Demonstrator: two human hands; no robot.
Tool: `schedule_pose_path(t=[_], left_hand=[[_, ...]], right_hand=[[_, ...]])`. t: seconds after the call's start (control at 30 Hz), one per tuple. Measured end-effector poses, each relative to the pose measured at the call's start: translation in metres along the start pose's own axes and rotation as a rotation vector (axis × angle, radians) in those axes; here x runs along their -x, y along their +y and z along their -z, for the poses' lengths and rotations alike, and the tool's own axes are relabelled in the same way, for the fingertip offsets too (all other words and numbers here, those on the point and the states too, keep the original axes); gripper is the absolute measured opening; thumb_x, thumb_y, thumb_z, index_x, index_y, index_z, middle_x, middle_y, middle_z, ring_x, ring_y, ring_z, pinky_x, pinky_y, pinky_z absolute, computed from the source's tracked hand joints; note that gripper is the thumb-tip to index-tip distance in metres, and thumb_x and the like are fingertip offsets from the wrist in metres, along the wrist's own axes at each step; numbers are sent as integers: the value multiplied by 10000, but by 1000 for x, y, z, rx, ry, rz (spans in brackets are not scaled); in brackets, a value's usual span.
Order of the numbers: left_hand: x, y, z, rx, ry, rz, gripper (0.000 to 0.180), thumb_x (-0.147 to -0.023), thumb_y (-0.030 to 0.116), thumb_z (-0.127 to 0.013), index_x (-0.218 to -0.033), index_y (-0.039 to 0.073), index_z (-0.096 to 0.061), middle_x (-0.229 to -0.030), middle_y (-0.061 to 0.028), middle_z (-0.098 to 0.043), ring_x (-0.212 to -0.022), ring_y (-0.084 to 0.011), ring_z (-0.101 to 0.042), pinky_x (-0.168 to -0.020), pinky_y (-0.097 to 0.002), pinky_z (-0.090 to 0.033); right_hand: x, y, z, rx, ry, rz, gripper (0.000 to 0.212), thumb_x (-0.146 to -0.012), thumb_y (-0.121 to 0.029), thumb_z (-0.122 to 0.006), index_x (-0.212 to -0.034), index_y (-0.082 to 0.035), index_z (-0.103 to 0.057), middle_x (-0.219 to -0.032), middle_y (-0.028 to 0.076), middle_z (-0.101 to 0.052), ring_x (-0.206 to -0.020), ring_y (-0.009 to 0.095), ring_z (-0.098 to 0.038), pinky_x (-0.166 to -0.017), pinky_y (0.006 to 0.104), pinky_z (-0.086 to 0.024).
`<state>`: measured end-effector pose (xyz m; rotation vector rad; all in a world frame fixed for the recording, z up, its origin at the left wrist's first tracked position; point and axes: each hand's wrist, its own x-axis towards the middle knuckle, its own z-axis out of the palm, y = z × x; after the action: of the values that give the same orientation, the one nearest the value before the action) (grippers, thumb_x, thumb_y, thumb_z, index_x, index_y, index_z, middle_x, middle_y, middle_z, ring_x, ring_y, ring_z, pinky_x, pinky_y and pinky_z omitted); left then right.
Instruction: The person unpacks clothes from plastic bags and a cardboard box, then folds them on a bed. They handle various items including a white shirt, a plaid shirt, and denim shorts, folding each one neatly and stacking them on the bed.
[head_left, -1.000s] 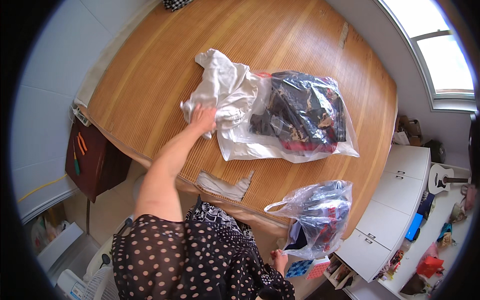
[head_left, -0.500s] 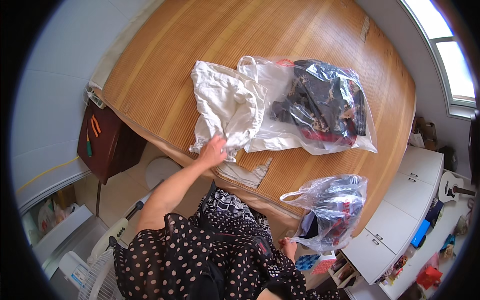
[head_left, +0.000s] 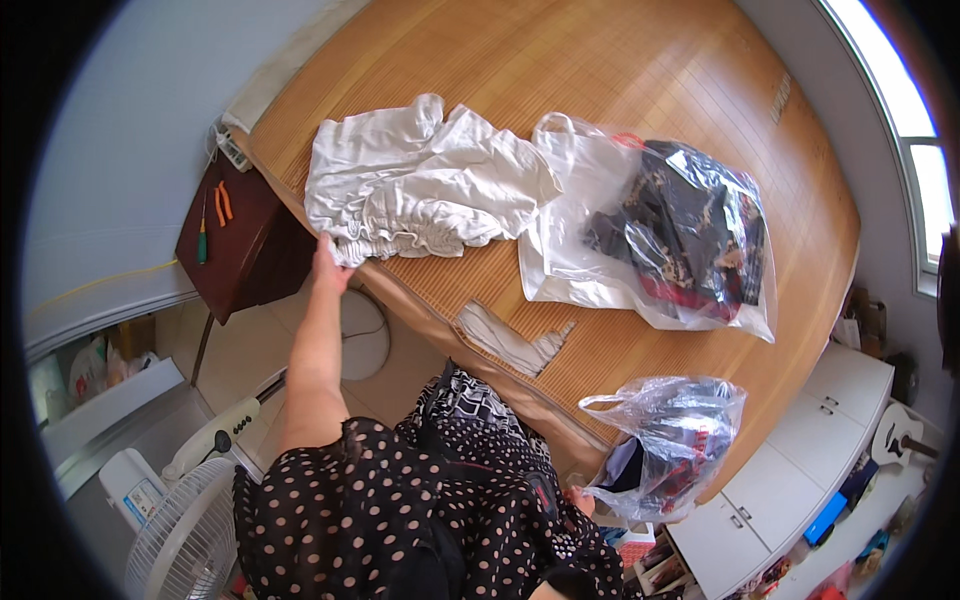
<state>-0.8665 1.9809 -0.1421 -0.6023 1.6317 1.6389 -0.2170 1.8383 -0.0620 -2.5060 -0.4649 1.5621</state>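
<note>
A white cloth garment (head_left: 420, 180) with a gathered elastic edge lies spread on the mat-covered bed (head_left: 620, 60). My left hand (head_left: 332, 266) pinches the left end of that gathered edge, by the bed's near left border. At the near right corner sits a clear plastic bag (head_left: 690, 440) with dark and red items inside. My right hand (head_left: 580, 500) is closed on its lower left side, partly hidden by the bag and my clothing. A larger clear bag (head_left: 560, 240) holding folded dark patterned clothes (head_left: 690, 220) lies right of the garment, whose right end touches it.
Left of the bed stands a dark red cabinet (head_left: 245, 250) with orange-handled pliers (head_left: 223, 202) and a green-handled screwdriver (head_left: 203, 235) on top. A white fan (head_left: 185, 530) is at lower left. White cabinets (head_left: 790, 450) line the right. The mat has a torn patch (head_left: 510, 335).
My left hand has moved left and farther away, pulling the white garment leftward and flatter, with its gathered edge now showing. My right hand stays at the small bag. The view has shifted slightly.
</note>
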Motion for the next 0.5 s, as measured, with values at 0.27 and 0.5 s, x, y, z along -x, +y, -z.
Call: schedule_pose_path(t=[0.27,0.5], left_hand=[[73,-52,-55,-1331,119,-1465,652,-591,164,-690,-1176,54,-423,-1203,-178,-408,-1146,-302,-373,-925,-405,-333],[89,-100,-133,-1440,-246,-1376,520,-672,167,-671,-1152,134,-471,-1252,-124,-370,-1187,-280,-330,-959,-407,-283]], right_hand=[[-38,54,32,-1,-95,64,143,-795,-100,-505,-842,28,-549,-629,102,-584,-455,131,-478,-409,240,-358],[-26,27,19,34,-48,10,144,-787,-113,-498,-765,13,-565,-622,89,-583,-475,134,-497,-419,246,-368]])
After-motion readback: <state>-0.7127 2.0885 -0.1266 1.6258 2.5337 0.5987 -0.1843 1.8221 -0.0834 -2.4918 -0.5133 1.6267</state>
